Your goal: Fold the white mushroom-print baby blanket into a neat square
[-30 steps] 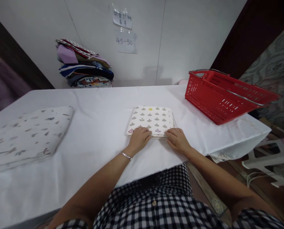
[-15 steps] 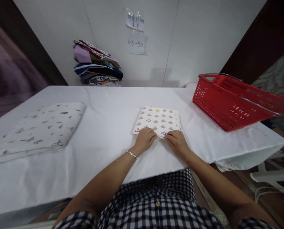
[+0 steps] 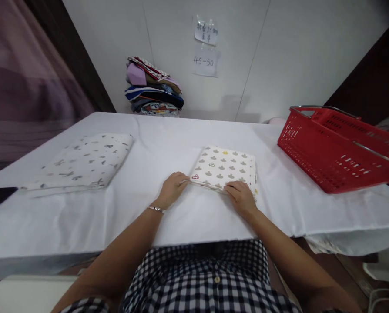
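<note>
White-draped table (image 3: 168, 217): left hand (image 3: 172, 188) has slid to the folded cloth's (image 3: 225, 170) near-left corner, pinching it; right hand (image 3: 242, 195) presses flat

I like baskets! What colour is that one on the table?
The basket is red, seen clearly in the head view.

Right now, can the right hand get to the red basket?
Probably yes: the right hand rests on the folded cloth, and only bare tablecloth lies between it and the basket.
</note>
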`<state>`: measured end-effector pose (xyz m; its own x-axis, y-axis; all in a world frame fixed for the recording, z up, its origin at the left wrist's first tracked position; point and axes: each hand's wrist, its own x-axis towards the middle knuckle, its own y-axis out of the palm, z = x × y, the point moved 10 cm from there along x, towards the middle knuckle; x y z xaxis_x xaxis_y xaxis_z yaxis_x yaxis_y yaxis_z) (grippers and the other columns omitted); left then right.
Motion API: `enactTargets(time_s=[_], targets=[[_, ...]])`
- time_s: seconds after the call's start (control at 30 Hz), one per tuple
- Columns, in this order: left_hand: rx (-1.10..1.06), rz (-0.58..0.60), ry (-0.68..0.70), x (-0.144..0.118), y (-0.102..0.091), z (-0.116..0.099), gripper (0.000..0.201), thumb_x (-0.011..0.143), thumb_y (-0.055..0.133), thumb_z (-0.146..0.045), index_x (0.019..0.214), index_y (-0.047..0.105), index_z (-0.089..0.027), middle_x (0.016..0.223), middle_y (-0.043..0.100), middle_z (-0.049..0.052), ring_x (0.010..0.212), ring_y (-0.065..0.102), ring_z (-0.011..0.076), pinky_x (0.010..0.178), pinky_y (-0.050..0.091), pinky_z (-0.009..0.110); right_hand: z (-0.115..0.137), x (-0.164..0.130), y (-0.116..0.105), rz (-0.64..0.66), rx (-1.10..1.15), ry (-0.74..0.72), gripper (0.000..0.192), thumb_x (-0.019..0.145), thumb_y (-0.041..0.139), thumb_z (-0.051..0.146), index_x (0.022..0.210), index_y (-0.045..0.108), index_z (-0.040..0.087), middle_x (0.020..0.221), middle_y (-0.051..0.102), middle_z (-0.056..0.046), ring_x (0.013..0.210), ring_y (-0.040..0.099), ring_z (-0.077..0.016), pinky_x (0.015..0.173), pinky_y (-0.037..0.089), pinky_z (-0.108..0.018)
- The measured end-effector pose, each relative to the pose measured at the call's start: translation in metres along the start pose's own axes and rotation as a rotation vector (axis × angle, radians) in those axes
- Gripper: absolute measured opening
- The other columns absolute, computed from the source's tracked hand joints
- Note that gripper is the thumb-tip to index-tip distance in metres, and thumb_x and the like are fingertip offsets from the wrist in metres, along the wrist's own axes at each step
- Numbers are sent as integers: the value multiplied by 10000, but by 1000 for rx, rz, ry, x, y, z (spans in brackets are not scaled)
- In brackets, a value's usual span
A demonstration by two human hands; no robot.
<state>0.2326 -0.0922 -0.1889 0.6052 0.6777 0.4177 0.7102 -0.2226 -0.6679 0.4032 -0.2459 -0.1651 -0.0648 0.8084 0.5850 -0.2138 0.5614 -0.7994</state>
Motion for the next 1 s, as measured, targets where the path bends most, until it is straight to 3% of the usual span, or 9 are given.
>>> enactTargets(time_s=[0.23, 0.57, 0.83, 1.0], targets=[[-186, 33, -52, 1, 15, -2, 252, 824, 525, -304, 1050, 624, -256, 932, 597, 12, 775, 559, 124, 684, 472, 248, 2, -3, -3, -23, 37, -22, 206, 889, 471, 174, 1017, 627, 215, 994, 636, -71, 909, 530, -196, 779, 410, -353], [-221, -42, -87, 15, 16, 2, 204, 830, 512, -360, 834, 657, -218, 838, 575, 14, 723, 538, 125, 667, 458, 256, 0, 9, 2, 26, 11, -4, 241, 903, 453, 239, 1067, 628, 222, 971, 635, -82, 899, 534, -213, 774, 418, -372], [-148, -6, -107, 17, 20, 7, 190, 834, 500, -331, 746, 610, -202, 791, 564, -6, 709, 533, 118, 642, 424, 249, 1, 12, 5, 56, -7, 6, 210, 896, 461, 227, 992, 647, 211, 954, 640, -72, 882, 524, -211, 769, 397, -367], [-129, -6, -91, 18, 20, 2, 200, 843, 482, -335, 748, 595, -199, 782, 553, -2, 703, 523, 122, 634, 423, 252, 11, 27, 12, 129, -69, -3, 215, 890, 470, 241, 1043, 620, 224, 1000, 628, -74, 907, 522, -224, 755, 372, -362]])
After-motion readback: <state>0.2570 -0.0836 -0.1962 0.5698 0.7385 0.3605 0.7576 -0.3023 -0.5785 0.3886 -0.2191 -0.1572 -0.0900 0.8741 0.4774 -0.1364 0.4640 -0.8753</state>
